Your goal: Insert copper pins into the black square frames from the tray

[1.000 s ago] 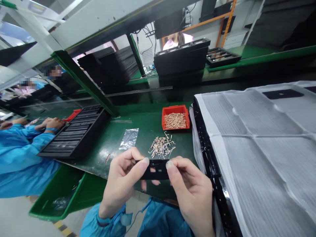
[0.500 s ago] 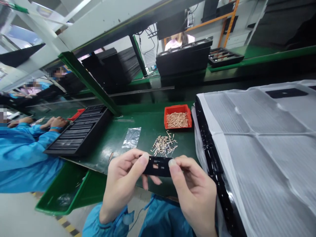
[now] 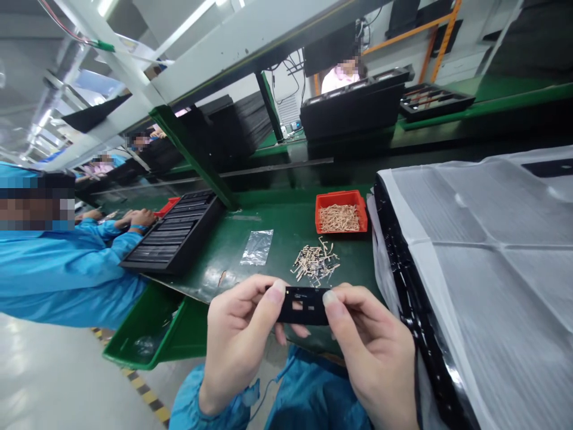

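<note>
A flat black part (image 3: pixel 303 306) with small rectangular cut-outs is held between both hands, over the front edge of the green table. My left hand (image 3: pixel 246 334) pinches its left end, with the thumb on top and some fingers showing below. At the right end, my right hand (image 3: pixel 371 346) grips it between thumb and bent fingers. Beyond the hands lies a loose pile of small beige pieces (image 3: pixel 315 263). Behind the pile, a red bin (image 3: pixel 342 228) holds many similar pieces.
A clear plastic bag (image 3: pixel 256 248) lies on the green table (image 3: pixel 277 209). To the left are a black slotted tray (image 3: pixel 174 233), a green bin (image 3: pixel 156 352) and a person in blue (image 3: pixel 67 269). White sheeting (image 3: pixel 492 257) covers a stack at right.
The view has swung left, so the scene sits further right in the picture and more of the person at left shows. Both hands still hold the black part.
</note>
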`<state>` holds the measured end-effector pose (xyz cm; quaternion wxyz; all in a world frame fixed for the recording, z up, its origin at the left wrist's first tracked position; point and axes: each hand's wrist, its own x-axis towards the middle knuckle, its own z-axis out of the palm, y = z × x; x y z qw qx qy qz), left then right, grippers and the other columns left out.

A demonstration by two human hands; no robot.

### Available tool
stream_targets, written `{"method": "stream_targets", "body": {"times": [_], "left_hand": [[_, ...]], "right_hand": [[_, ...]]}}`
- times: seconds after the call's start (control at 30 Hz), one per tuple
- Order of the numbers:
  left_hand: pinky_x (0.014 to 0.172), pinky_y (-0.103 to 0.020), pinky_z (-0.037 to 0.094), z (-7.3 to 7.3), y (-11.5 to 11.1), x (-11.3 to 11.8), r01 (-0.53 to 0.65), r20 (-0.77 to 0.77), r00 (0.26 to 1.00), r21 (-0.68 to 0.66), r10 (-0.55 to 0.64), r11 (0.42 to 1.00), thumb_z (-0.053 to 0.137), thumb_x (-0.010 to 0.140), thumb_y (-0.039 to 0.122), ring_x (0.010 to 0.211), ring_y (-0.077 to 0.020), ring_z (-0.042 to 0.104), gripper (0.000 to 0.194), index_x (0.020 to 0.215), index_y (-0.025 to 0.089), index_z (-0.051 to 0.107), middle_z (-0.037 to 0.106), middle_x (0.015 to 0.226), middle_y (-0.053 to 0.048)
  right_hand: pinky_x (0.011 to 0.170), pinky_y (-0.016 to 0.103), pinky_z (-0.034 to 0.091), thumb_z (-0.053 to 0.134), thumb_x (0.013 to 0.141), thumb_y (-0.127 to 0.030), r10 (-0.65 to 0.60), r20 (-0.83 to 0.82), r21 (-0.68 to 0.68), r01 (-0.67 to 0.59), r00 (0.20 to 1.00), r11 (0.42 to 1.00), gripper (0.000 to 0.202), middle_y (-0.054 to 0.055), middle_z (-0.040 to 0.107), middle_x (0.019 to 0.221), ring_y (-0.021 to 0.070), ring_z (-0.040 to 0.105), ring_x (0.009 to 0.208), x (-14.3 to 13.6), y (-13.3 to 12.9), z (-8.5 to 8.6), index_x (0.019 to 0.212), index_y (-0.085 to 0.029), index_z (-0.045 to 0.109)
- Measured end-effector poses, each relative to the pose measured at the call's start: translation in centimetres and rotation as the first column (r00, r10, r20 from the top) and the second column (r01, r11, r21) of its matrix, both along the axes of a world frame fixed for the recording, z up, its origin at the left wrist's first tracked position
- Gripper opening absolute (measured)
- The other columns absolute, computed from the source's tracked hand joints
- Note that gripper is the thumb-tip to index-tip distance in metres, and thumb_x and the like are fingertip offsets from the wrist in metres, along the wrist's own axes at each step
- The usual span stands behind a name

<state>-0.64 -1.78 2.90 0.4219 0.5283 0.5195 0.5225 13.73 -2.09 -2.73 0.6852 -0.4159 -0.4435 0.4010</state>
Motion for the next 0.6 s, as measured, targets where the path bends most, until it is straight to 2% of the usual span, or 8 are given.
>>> {"method": "stream_targets", "body": {"times": [0.23, 0.33, 0.47, 0.6], "left_hand": [[0.037, -0.019, 0.044, 0.7, -1.0, 1.7, -0.158, -0.146, 0.975, 0.092, 0.17, 0.983, 0.068, 0.1, 0.03, 0.037, -0.0125, 0.062, 0.027, 0.075, 0.02, 0.071, 0.073, 0.052, -0.001], [0.034, -0.019, 0.041, 0.5, -1.2, 2.0, -0.197, -0.127, 0.969, 0.122, 0.213, 0.973, 0.069, 0.098, 0.029, 0.036, -0.0126, 0.062, 0.025, 0.075, 0.02, 0.07, 0.071, 0.051, 0.002], [0.04, -0.02, 0.048, -0.1, -1.1, 2.2, -0.144, 0.012, 0.99, 0.099, 0.144, 0.985, 0.07, 0.1, 0.03, 0.043, -0.0141, 0.067, 0.022, 0.08, 0.02, 0.072, 0.073, 0.056, 0.001], [0.044, -0.019, 0.051, -0.3, -1.3, 2.5, -0.051, 0.065, 0.997, 0.049, 0.048, 0.998, 0.067, 0.103, 0.045, 0.047, -0.014, 0.069, 0.03, 0.088, 0.02, 0.074, 0.074, 0.061, -0.001]], "right_hand": [[0.063, 0.017, 0.058, 0.069, 0.099, -0.03, 0.024, 0.046, 0.01, -0.024, 0.999, 1.0, 0.017, -0.001, 0.071, 0.075, 0.0116, 0.069, 0.065, 0.2, -0.6, -0.2, 0.084, -0.023, 0.072], [0.061, 0.019, 0.057, 0.069, 0.099, -0.03, 0.022, 0.036, 0.024, -0.023, 0.999, 0.999, 0.018, 0.0, 0.071, 0.075, 0.0124, 0.068, 0.063, 0.3, -0.7, -0.2, 0.083, -0.022, 0.072], [0.061, 0.017, 0.057, 0.07, 0.098, -0.026, -0.049, 0.013, 0.074, 0.048, 0.999, 0.996, 0.014, -0.002, 0.071, 0.073, 0.0111, 0.068, 0.063, 0.4, -0.8, -0.3, 0.085, -0.023, 0.072], [0.064, 0.016, 0.056, 0.069, 0.098, -0.022, -0.093, 0.067, 0.104, 0.086, 0.993, 0.991, 0.011, -0.003, 0.071, 0.076, 0.0098, 0.068, 0.065, 0.4, -1.0, -0.4, 0.088, -0.024, 0.071]]}}
